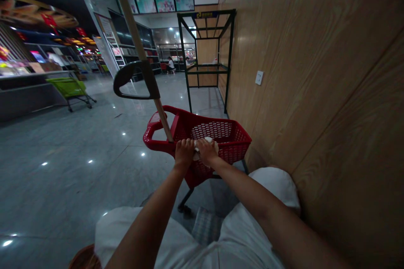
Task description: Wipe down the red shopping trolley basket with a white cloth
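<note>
A red plastic shopping cart with perforated basket walls stands before me beside the wood-panelled wall. My left hand is closed over the near rim of its basket. Right next to it, my right hand presses a white cloth against the same rim, fingers folded over it. The cloth is partly hidden by the fingers. A long wooden pole with a dark loop-shaped piece on it slants down to the cart near my left hand; its lower end is hidden.
A dark metal shelf frame stands behind the cart along the wall. At left a green shopping cart is by a counter. A person crouches far back. A brown basket is at lower left on the grey floor.
</note>
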`<state>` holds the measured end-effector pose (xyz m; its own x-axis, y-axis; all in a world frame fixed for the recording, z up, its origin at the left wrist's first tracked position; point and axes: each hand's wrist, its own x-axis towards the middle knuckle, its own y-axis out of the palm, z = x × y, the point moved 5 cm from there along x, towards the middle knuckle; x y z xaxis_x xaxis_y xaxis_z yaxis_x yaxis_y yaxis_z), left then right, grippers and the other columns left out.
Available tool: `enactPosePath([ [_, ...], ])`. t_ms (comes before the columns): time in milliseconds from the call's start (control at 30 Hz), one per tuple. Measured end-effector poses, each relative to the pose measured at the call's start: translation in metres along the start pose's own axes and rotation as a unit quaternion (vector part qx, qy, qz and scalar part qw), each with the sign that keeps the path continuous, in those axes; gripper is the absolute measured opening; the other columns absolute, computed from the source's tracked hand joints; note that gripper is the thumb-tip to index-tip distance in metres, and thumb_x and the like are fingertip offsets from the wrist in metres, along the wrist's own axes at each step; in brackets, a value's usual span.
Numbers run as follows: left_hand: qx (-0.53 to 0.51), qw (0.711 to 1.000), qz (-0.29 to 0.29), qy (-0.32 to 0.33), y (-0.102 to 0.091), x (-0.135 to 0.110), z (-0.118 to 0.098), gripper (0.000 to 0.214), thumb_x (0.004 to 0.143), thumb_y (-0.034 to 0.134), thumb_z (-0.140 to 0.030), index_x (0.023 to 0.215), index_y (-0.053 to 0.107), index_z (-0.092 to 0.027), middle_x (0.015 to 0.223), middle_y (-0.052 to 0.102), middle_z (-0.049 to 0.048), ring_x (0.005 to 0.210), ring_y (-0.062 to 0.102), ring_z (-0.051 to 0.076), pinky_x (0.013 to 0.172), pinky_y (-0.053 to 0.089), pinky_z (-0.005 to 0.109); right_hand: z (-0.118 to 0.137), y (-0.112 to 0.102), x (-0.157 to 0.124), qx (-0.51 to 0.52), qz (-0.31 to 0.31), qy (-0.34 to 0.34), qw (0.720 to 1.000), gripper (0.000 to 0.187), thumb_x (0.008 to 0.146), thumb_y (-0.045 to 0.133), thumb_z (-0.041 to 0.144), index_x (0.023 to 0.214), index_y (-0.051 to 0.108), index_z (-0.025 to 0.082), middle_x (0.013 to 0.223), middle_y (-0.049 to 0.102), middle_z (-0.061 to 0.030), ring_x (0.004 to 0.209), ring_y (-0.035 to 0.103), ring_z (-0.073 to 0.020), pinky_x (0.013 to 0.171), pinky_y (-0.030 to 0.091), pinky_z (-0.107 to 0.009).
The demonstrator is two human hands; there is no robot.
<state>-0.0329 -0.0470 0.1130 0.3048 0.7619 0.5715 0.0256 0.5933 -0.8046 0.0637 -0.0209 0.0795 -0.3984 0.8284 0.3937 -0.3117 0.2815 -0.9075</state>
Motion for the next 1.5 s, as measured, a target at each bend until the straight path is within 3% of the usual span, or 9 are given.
enactPosePath([
  [267,-0.009,1.0,-0.004,0.01,-0.001,-0.005,0.02,0.017,0.085,0.054,-0.035,0.093,0.06,-0.021,0.095,0.063,0.0112,0.091,0.053,0.029,0.083,0.038,0.044,-0.093,-0.004,-0.046,-0.064,0.047,0.037,0.996,0.042,0.091,0.041,0.025,0.133,0.048,0.024,0.132,0.054,-0.0092,0.12,0.044,-0.0259,0.095,0.028,-0.042],
  [400,-0.025,0.999,-0.016,-0.016,0.0,-0.006,0.018,0.018,0.085,0.053,-0.037,0.092,0.059,-0.021,0.093,0.063,0.0106,0.09,0.053,0.03,0.083,0.038,0.045,-0.109,-0.008,-0.055,-0.066,0.047,0.075,0.994,0.041,0.092,0.04,0.027,0.131,0.048,0.022,0.13,0.054,-0.0112,0.119,0.043,-0.0272,0.095,0.026,-0.044],
  [700,-0.001,0.999,-0.025,-0.032,-0.001,-0.004,0.013,0.017,0.087,0.044,-0.02,0.092,0.059,-0.02,0.09,0.063,0.0102,0.089,0.053,0.028,0.083,0.038,0.042,0.013,-0.003,0.002,0.011,0.011,-0.001,1.0,0.036,0.094,0.033,0.021,0.126,0.05,0.018,0.123,0.057,-0.0097,0.113,0.045,-0.0243,0.096,0.028,-0.04],
  [800,0.003,1.0,-0.022,-0.017,0.0,-0.006,0.019,0.019,0.086,0.043,-0.017,0.095,0.059,-0.02,0.092,0.063,0.0104,0.091,0.053,0.027,0.085,0.038,0.042,0.025,0.001,0.006,0.011,0.001,-0.001,1.0,0.039,0.094,0.034,0.02,0.131,0.045,0.016,0.13,0.054,-0.0111,0.118,0.042,-0.0252,0.099,0.025,-0.044],
  [967,0.008,1.0,0.014,-0.004,0.001,-0.009,0.032,0.024,0.082,0.057,-0.031,0.103,0.058,-0.021,0.106,0.062,0.0102,0.098,0.052,0.029,0.09,0.037,0.044,-0.04,0.004,-0.024,-0.022,0.036,0.007,0.999,0.041,0.092,0.038,0.023,0.133,0.046,0.022,0.129,0.055,-0.0097,0.118,0.044,-0.0244,0.098,0.026,-0.043],
  [1100,0.006,1.0,0.02,-0.01,0.003,-0.01,0.036,0.033,0.079,0.063,-0.034,0.107,0.058,-0.019,0.111,0.062,0.0111,0.103,0.051,0.029,0.095,0.035,0.045,-0.12,-0.003,-0.062,-0.072,0.035,0.085,0.993,0.038,0.093,0.041,0.03,0.129,0.05,0.027,0.126,0.055,-0.0086,0.119,0.04,-0.0263,0.095,0.027,-0.044],
  [1200,-0.004,1.0,0.011,-0.024,0.004,-0.009,0.033,0.035,0.077,0.065,-0.034,0.108,0.058,-0.02,0.111,0.062,0.0116,0.103,0.051,0.03,0.096,0.035,0.045,-0.148,-0.012,-0.076,-0.105,0.033,0.138,0.984,0.038,0.093,0.043,0.035,0.13,0.049,0.029,0.126,0.053,-0.0091,0.119,0.039,-0.0279,0.093,0.028,-0.044],
  [1300,-0.008,0.999,0.004,-0.043,0.003,-0.007,0.028,0.033,0.076,0.066,-0.034,0.104,0.06,-0.019,0.106,0.062,0.012,0.1,0.051,0.03,0.095,0.035,0.046,-0.127,-0.016,-0.065,-0.101,0.061,0.136,0.984,0.039,0.094,0.042,0.038,0.13,0.049,0.025,0.122,0.055,-0.0111,0.113,0.043,-0.0278,0.091,0.03,-0.043],
  [1500,-0.004,0.999,0.0,-0.043,0.0,-0.005,0.023,0.018,0.084,0.051,-0.023,0.098,0.061,-0.019,0.098,0.063,0.0101,0.094,0.052,0.028,0.09,0.036,0.043,-0.002,-0.01,0.0,-0.008,0.056,0.006,0.998,0.037,0.096,0.036,0.035,0.129,0.048,0.023,0.121,0.058,-0.0094,0.109,0.049,-0.0247,0.09,0.032,-0.041],
])
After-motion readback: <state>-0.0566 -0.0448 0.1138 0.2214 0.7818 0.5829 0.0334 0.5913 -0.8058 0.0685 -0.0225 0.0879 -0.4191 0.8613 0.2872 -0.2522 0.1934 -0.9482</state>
